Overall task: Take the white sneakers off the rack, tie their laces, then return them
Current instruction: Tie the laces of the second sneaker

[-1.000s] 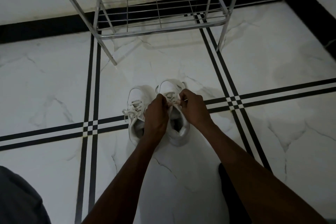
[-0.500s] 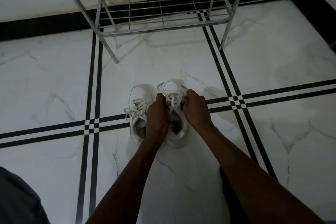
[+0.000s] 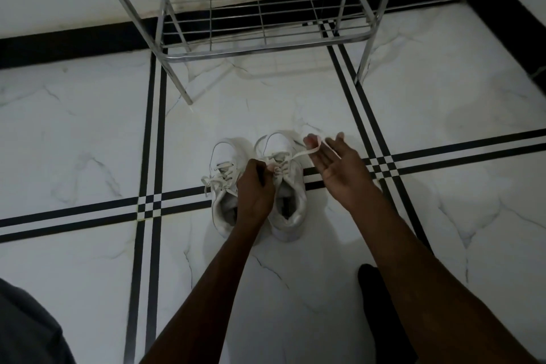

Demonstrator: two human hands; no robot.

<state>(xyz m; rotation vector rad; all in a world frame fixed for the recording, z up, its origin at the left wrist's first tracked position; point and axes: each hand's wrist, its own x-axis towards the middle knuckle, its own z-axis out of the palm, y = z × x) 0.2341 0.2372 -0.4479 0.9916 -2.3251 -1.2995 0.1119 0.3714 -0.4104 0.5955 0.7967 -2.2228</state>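
Note:
Two white sneakers stand side by side on the marble floor, toes toward the rack: the left sneaker [image 3: 225, 186] with a tied bow on its laces, and the right sneaker [image 3: 288, 192]. My left hand [image 3: 255, 189] is closed, pinching the laces over the right sneaker's tongue. My right hand [image 3: 336, 165] is off to the right of that shoe, palm up and fingers spread, with a white lace [image 3: 301, 154] looped over its fingertips and stretched back to the shoe.
The metal wire shoe rack [image 3: 266, 47] stands just beyond the sneakers against the white wall, its lower shelf bare. Black stripes cross the white floor. A dark foot [image 3: 375, 289] is at the lower right, dark cloth at the lower left corner.
My right hand left the knot, moved right and opened palm up, pulling a lace out sideways. My left hand stays pinched at the right sneaker's laces.

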